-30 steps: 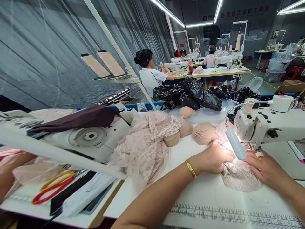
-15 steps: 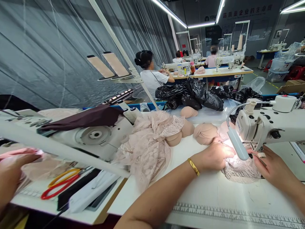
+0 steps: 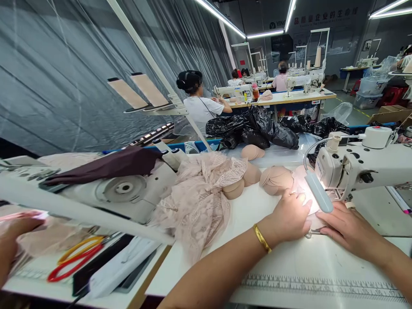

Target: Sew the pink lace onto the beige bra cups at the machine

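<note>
At the sewing machine (image 3: 357, 165), my left hand (image 3: 291, 216) has its fingers curled on pale pink fabric (image 3: 300, 179), left of the needle area. My right hand (image 3: 349, 225) lies with fingers stretched on the same fabric, just in front of the machine head. A small grey lamp (image 3: 318, 191) shines over both hands and hides the needle area and some fingertips. Close to my left hand is a fanned stack of beige bra cups (image 3: 276, 180). More cups (image 3: 234, 189) lie beside a heap of pink lace (image 3: 196, 201).
A second machine (image 3: 125, 189) with a dark cloth (image 3: 109, 165) stands left. Another person's hand (image 3: 19, 227) works there, near red-and-orange-handled scissors (image 3: 75, 259). A thread stand (image 3: 154, 107) rises between. Black bags (image 3: 257, 128) lie behind; a ruler strip (image 3: 322, 286) runs along the front.
The lace that hung toward me under the needle is no longer visible there. My right hand has moved left and flattened on the fabric. My left hand has shifted slightly.
</note>
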Action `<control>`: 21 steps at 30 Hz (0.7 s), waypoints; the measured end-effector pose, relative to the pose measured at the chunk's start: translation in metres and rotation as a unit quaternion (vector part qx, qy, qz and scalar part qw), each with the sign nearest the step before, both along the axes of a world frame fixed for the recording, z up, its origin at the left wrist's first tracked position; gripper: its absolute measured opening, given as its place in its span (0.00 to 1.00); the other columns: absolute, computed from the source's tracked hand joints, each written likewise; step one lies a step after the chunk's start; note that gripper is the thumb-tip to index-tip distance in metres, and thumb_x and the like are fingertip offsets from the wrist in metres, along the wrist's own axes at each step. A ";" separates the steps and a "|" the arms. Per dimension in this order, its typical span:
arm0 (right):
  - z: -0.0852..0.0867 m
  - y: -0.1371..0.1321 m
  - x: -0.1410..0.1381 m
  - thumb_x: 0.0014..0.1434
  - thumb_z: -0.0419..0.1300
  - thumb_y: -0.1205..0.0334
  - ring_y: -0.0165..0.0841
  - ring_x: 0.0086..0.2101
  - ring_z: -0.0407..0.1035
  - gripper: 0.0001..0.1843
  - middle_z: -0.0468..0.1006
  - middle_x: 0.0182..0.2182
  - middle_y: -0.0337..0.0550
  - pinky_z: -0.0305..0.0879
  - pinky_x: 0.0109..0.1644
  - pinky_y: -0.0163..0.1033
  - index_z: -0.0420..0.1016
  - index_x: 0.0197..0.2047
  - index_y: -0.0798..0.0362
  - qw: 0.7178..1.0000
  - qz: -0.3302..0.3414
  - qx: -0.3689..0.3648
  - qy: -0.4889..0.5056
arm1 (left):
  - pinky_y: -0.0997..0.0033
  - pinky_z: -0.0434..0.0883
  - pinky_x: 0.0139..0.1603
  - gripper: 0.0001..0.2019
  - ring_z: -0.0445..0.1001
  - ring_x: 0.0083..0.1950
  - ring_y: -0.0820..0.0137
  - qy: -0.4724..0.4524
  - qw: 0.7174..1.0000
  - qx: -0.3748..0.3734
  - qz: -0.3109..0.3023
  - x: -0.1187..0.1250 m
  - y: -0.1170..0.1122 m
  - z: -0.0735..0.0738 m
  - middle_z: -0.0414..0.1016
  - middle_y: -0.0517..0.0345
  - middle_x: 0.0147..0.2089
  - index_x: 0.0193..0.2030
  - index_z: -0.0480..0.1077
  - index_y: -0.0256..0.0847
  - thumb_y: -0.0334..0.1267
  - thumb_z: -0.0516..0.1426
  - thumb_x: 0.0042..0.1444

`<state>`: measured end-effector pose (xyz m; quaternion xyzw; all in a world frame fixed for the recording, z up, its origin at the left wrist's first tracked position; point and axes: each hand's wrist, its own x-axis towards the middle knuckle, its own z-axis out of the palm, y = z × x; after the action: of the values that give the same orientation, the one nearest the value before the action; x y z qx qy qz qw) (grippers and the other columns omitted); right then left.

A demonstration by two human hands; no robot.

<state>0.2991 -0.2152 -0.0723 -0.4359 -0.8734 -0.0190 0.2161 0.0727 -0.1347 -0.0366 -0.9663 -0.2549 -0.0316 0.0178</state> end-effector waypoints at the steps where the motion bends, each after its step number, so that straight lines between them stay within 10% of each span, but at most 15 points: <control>1: -0.002 0.002 -0.001 0.75 0.52 0.62 0.40 0.44 0.73 0.10 0.81 0.40 0.44 0.66 0.44 0.43 0.75 0.50 0.47 1.000 -0.008 -0.005 -0.006 | 0.53 0.61 0.49 0.14 0.71 0.45 0.55 0.008 1.000 -0.007 0.009 0.003 -0.004 0.001 0.75 0.44 0.45 0.45 0.75 0.37 0.46 0.57 0.63; 6: -0.016 0.008 0.017 0.73 0.47 0.70 0.37 0.32 0.69 0.17 0.78 0.32 0.41 0.66 0.42 0.43 0.77 0.45 0.47 0.996 -0.073 0.046 -0.007 | 0.56 0.64 0.49 0.24 0.72 0.49 0.53 0.041 0.997 -0.071 0.000 0.000 -0.011 0.016 0.75 0.44 0.50 0.52 0.72 0.38 0.59 0.61 0.62; 10: -0.013 0.010 0.036 0.73 0.51 0.64 0.43 0.42 0.72 0.16 0.81 0.36 0.45 0.71 0.47 0.47 0.81 0.49 0.45 0.992 -0.083 0.091 0.041 | 0.59 0.65 0.49 0.24 0.72 0.55 0.51 0.051 0.985 -0.140 -0.083 -0.019 -0.001 0.030 0.73 0.45 0.59 0.51 0.72 0.41 0.59 0.64 0.59; 21: 0.021 -0.002 0.068 0.72 0.57 0.45 0.45 0.50 0.76 0.15 0.84 0.46 0.42 0.77 0.55 0.51 0.86 0.44 0.35 0.978 -0.016 -0.191 0.082 | 0.60 0.57 0.42 0.14 0.73 0.55 0.61 -0.028 0.985 -0.086 -0.150 -0.009 0.011 0.008 0.78 0.54 0.58 0.50 0.75 0.44 0.25 0.58 0.60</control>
<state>0.3670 -0.2172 -0.0511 -0.4835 -0.8329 0.1804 0.1999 0.0639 -0.1237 -0.0290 -0.9902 -0.1097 -0.0385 -0.0773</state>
